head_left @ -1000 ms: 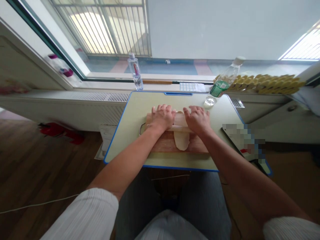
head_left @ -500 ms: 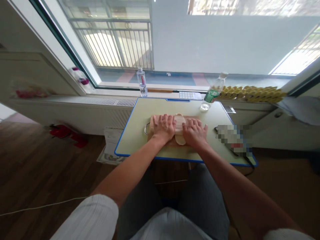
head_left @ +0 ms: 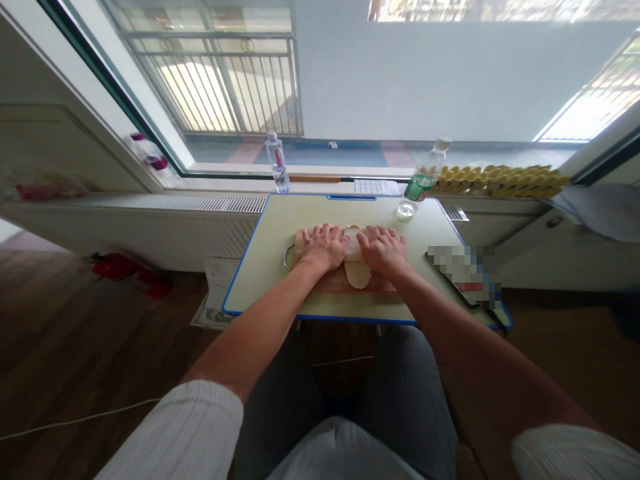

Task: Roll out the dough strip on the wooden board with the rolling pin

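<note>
A pale rolling pin [head_left: 353, 247] lies crosswise over a flat oval of dough [head_left: 359, 275] on a wooden cutting board [head_left: 345, 283]. My left hand [head_left: 324, 246] rests flat over the pin's left part, fingers stretched forward. Over its right part lies my right hand [head_left: 384, 249], palm down and fingers also extended. Only the pin's middle shows between the hands; its ends are hidden beneath them. Most of the dough in sight is on my side of the pin, with a small edge beyond it. The board's metal handle [head_left: 288, 257] sticks out at the left.
The board lies on a small blue-edged table [head_left: 260, 267]. A green-labelled bottle [head_left: 420, 183] stands at its back right; a partly blurred-out object [head_left: 463, 277] lies on the right. Another bottle [head_left: 277, 163] and yellow items [head_left: 500, 181] line the window sill. A red fire extinguisher [head_left: 130, 272] is on the floor.
Both hands have pushed the rolling pin forward, away from me. More dough and more of the board's near part show now. The camera view has shifted slightly.
</note>
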{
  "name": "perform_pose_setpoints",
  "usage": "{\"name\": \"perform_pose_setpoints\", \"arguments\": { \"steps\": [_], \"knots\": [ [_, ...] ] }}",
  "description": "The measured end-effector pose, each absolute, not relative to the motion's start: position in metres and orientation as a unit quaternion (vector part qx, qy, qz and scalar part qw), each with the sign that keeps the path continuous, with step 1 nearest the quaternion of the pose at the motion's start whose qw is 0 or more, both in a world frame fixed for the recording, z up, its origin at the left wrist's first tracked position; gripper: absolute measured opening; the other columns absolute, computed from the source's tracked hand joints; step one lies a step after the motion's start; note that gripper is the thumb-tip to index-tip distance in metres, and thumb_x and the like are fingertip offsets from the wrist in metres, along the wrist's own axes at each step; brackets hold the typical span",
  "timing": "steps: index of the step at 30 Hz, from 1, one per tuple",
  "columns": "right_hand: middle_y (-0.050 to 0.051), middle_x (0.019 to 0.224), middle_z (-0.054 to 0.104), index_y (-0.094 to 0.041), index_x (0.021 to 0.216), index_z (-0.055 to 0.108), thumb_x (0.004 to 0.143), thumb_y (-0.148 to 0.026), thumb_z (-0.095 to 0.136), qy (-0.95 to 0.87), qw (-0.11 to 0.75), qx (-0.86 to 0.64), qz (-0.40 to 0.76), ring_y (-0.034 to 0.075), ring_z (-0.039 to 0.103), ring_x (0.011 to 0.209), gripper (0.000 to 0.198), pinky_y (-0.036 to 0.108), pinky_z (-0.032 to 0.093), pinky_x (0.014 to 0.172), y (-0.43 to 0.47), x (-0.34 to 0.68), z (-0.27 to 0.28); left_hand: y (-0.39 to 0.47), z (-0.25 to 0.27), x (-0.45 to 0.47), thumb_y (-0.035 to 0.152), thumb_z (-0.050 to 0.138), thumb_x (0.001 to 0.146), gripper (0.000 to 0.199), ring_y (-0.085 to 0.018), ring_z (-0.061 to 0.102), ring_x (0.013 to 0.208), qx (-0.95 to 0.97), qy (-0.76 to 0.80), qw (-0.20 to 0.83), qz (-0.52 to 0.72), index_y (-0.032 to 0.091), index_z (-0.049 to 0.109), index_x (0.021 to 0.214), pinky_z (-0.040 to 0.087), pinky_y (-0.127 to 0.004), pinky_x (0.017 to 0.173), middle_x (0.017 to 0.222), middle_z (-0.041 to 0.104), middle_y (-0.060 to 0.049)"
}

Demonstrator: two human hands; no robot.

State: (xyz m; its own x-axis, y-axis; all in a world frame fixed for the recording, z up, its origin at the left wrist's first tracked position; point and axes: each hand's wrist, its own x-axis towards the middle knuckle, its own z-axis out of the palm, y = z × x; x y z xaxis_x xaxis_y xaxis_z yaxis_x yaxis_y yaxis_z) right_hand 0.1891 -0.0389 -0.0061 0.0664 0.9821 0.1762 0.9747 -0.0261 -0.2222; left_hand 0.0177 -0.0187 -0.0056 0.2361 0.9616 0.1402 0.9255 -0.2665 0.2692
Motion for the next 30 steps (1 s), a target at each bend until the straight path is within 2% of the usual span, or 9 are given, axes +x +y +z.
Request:
{"name": "perform_pose_setpoints", "arguments": {
  "steps": [6,11,17,21,30],
  "knots": [
    [0.017,0.154,0.065,-0.022,0.151,0.064,0.112,-0.058,0.034,-0.680,0.135,-0.719,0.049,0.038,0.053,0.143,0.061,0.061,0.036,0.121,-0.009,0.195,-0.006,0.005,-0.005,0.021,0.055,0.031,0.111,0.052,-0.039,0.057,0.139,0.784,0.605,0.064,0.126,0.030,0.067,0.141,0.032,-0.070,0.122,0.149,0.067,-0.015],
    [0.019,0.155,0.064,-0.018,0.151,0.064,0.112,-0.058,0.035,-0.660,0.140,-0.735,0.059,0.040,0.053,0.143,0.062,0.064,0.036,0.120,0.014,0.195,-0.005,0.024,0.000,0.024,0.052,0.029,0.112,0.055,-0.038,0.061,0.132,0.791,0.601,0.046,0.104,0.023,0.074,0.127,0.039,-0.064,0.114,0.139,0.072,-0.018],
    [0.024,0.142,0.070,-0.013,0.143,0.067,0.113,-0.054,0.035,-0.659,0.162,-0.734,0.029,0.041,0.061,0.133,0.060,0.061,0.042,0.114,0.027,0.193,-0.002,0.045,0.001,0.027,0.050,0.027,0.113,0.058,-0.035,0.069,0.119,0.796,0.596,0.044,0.095,0.021,0.078,0.118,0.042,-0.060,0.108,0.126,0.078,-0.017],
    [0.024,0.137,0.072,-0.013,0.140,0.068,0.113,-0.054,0.034,-0.658,0.171,-0.733,0.014,0.041,0.062,0.128,0.060,0.058,0.043,0.112,0.026,0.192,-0.003,0.045,0.000,0.027,0.051,0.027,0.113,0.059,-0.036,0.069,0.119,0.797,0.595,0.048,0.096,0.022,0.078,0.117,0.043,-0.060,0.107,0.127,0.078,-0.017],
    [0.019,0.139,0.073,-0.016,0.143,0.067,0.113,-0.056,0.035,-0.656,0.153,-0.739,0.003,0.038,0.064,0.130,0.059,0.051,0.045,0.112,0.004,0.191,-0.008,0.017,-0.002,0.023,0.045,0.034,0.112,0.049,-0.036,0.064,0.124,0.797,0.590,0.027,0.124,0.022,0.076,0.119,0.046,-0.056,0.104,0.132,0.074,-0.017]
  ]
}}
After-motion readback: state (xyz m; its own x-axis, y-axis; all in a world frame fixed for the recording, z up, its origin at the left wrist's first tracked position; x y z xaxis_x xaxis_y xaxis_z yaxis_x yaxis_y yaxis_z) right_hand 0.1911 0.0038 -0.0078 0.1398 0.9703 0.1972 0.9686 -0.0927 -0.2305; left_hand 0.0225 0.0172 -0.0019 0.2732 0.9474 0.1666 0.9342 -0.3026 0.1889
